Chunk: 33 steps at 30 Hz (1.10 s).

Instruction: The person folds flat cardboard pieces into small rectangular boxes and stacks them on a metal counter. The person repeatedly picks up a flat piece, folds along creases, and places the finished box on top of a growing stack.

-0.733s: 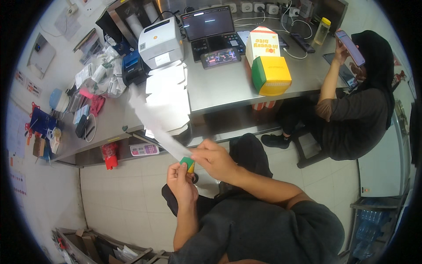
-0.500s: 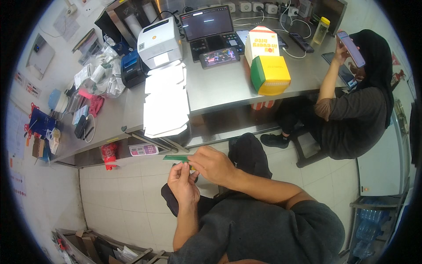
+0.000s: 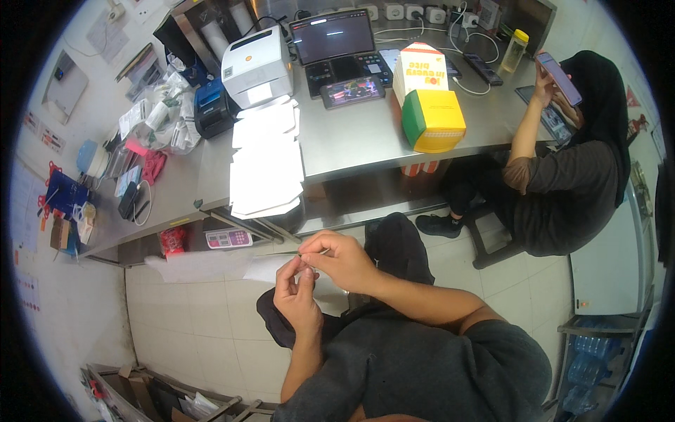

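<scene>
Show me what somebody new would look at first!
Probably the bright yellow-and-green box, near the front edge of the steel counter. Next, the white papers lying in front of the white printer on the counter. Then the left hand and right hand, fingertips close together, with a thin pale sheet stretching out to their left.

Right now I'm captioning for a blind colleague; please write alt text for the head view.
A person's bare left hand and right hand meet at the end of a pale, translucent sheet extending leftward. Beyond, a steel counter bears a boxy white printer and a yellow and green box; a dark-clothed person sits at right.
</scene>
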Each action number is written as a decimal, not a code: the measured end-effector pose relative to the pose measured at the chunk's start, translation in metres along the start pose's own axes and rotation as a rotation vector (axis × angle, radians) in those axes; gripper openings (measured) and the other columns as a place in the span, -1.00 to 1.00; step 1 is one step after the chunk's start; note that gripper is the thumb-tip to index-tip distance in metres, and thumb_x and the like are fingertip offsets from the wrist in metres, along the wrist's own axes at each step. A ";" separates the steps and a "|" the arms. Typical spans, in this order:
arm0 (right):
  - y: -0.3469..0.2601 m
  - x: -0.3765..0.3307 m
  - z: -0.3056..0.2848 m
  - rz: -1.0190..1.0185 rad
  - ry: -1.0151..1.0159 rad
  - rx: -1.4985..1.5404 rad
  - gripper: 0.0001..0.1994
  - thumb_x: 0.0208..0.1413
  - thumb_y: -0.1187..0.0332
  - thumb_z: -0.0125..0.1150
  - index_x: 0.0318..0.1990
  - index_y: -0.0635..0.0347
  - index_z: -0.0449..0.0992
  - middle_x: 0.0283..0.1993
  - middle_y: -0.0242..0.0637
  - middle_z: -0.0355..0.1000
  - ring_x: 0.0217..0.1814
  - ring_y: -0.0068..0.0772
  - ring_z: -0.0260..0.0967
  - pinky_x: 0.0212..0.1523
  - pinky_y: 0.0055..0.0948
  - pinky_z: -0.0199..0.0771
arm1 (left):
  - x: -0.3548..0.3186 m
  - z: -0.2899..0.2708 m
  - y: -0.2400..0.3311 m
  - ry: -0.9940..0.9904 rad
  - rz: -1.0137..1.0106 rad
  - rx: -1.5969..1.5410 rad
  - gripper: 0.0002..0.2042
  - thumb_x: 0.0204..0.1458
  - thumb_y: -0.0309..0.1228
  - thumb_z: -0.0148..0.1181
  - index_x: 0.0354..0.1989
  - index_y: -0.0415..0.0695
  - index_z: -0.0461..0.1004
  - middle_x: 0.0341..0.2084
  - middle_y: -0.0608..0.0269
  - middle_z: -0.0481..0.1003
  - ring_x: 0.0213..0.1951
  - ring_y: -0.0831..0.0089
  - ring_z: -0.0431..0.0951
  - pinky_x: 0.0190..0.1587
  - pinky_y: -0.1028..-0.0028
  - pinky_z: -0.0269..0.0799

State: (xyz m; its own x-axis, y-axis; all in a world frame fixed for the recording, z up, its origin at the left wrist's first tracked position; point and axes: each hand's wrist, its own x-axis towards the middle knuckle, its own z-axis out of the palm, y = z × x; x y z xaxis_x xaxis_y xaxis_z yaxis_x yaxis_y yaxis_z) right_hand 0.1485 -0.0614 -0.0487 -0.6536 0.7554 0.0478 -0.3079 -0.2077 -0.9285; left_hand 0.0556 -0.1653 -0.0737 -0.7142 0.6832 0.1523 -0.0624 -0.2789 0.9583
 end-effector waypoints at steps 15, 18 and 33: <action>0.000 0.005 0.002 0.017 0.038 0.217 -0.87 0.36 0.46 0.29 -0.10 0.39 0.62 -0.04 -0.22 0.54 -0.13 -0.56 0.56 -0.12 -0.58 0.59 | 0.008 -0.002 0.009 0.107 -0.041 -0.129 -0.84 0.33 -0.58 0.19 0.03 -0.28 0.46 -0.06 0.10 0.59 -0.11 0.42 0.61 0.00 0.46 0.56; 0.000 0.003 0.002 -0.071 0.048 -0.008 -0.88 0.34 0.45 0.31 -0.11 0.35 0.64 -0.02 -0.22 0.53 -0.08 -0.48 0.57 -0.06 -0.51 0.60 | 0.014 -0.010 0.012 0.110 -0.192 -0.394 -0.89 0.37 -0.53 0.15 -0.02 -0.24 0.42 -0.14 0.11 0.60 -0.13 0.42 0.63 -0.04 0.44 0.60; -0.009 -0.002 0.001 -0.282 -0.032 -0.403 -0.85 0.30 0.40 0.32 -0.12 0.29 0.68 0.17 -0.18 0.48 0.09 -0.30 0.53 0.06 -0.35 0.55 | 0.016 -0.017 0.002 -0.019 -0.257 -0.505 -0.90 0.35 -0.54 0.22 -0.07 -0.30 0.49 -0.08 0.00 0.62 -0.05 0.31 0.68 0.10 0.29 0.70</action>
State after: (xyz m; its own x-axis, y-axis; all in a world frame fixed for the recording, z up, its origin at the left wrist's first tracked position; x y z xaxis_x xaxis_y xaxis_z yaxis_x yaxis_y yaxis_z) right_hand 0.1518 -0.0615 -0.0396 -0.6061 0.7266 0.3236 -0.1887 0.2639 -0.9459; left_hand 0.0321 -0.1671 -0.0732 -0.6196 0.7825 -0.0619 -0.5618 -0.3870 0.7312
